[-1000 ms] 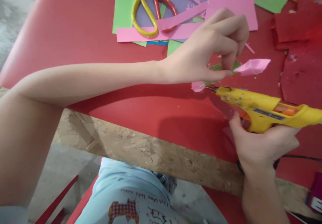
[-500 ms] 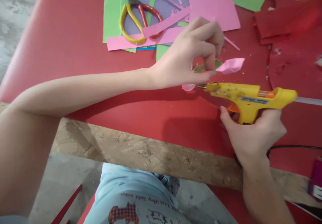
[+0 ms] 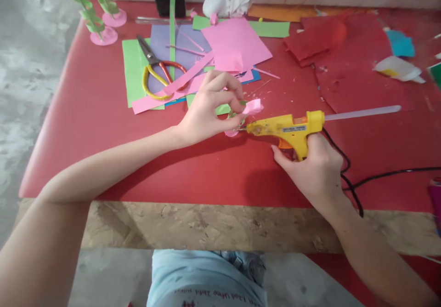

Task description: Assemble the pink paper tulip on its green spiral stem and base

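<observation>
My left hand (image 3: pixel 210 109) pinches a small paper flower between thumb and forefinger. Its pink bud (image 3: pixel 254 106) sticks out to the right of the fingertips, and a pink paper disc (image 3: pixel 231 133) shows just below them; the stem is mostly hidden. My right hand (image 3: pixel 319 169) is wrapped round the handle of a yellow glue gun (image 3: pixel 298 128), thumb near the orange trigger. The nozzle points left and lies close to the left fingertips and the disc; whether it touches cannot be seen. A whitish glue stick (image 3: pixel 365 112) juts from the gun's back end.
Scissors (image 3: pixel 151 59) with yellow and red handles lie on green, purple and pink paper (image 3: pixel 237 40). Two paper flowers on pink bases (image 3: pixel 104 36) stand at the far left. A black cord (image 3: pixel 386 174) runs right. Red cloth (image 3: pixel 313 45) and a white toy-like figure (image 3: pixel 214 2) lie farther back.
The view has tilted up and back, showing more of the table's far side. Both hands keep their holds, and the nozzle stays close to the left fingertips.
</observation>
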Tool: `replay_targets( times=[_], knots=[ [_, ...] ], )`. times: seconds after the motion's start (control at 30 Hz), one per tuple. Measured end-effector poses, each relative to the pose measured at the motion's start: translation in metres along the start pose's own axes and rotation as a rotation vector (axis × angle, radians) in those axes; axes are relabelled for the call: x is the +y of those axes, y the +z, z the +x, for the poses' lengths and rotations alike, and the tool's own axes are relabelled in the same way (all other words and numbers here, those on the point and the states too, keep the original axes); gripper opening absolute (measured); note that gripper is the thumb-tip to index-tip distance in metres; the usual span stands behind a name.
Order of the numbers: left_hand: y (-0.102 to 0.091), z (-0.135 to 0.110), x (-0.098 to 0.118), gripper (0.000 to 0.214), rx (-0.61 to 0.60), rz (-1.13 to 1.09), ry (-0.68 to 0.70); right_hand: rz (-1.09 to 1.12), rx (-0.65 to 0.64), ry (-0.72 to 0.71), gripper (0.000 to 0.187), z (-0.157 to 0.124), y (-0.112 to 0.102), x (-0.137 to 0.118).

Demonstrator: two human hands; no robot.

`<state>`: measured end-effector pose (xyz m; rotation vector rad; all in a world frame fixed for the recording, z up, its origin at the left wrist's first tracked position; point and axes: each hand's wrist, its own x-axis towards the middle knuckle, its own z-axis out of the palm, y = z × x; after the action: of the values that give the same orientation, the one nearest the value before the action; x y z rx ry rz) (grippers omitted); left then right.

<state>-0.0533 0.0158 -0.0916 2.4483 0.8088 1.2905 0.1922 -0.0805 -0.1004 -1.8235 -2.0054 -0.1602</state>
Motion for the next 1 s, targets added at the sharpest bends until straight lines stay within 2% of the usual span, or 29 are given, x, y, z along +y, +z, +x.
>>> replay_targets(
  times=[0.2, 0.4, 0.53, 0.63, 0.73, 0.83, 0.9, 1.0],
  knots=[
    [0.000, 0.001, 0.005, 0.019, 0.055, 0.001, -0.008, -0.080, -0.066, -0.002, 0.028, 0.008, -0.010, -0.007],
    [-0.001, 0.000, 0.008, 0.019, 0.031, 0.024, -0.045, -0.225, -0.354, 0.169, 0.030, 0.027, -0.038, -0.038],
    [0.000, 0.000, 0.008, 0.018, 0.040, 0.019, -0.054, -0.266, -0.417, 0.180, 0.030, 0.036, -0.052, -0.050],
    [0.001, 0.000, 0.009, 0.018, 0.060, 0.006, -0.054, -0.299, -0.424, 0.233, 0.033, 0.046, -0.057, -0.039],
    [0.001, 0.000, 0.009, 0.018, 0.075, -0.006, -0.058, -0.287, -0.420, 0.320, 0.032, 0.063, -0.058, -0.011],
    [0.001, 0.000, 0.010, 0.018, 0.067, -0.009, -0.073, -0.198, -0.428, 0.510, 0.031, 0.082, -0.051, 0.020],
    [0.001, 0.000, 0.010, 0.018, 0.055, 0.002, -0.078, -0.169, -0.452, 0.559, 0.033, 0.092, -0.043, 0.035],
    [0.001, 0.000, 0.009, 0.018, 0.058, 0.016, -0.057, -0.197, -0.407, 0.592, 0.054, 0.096, -0.032, 0.041]
  ],
)
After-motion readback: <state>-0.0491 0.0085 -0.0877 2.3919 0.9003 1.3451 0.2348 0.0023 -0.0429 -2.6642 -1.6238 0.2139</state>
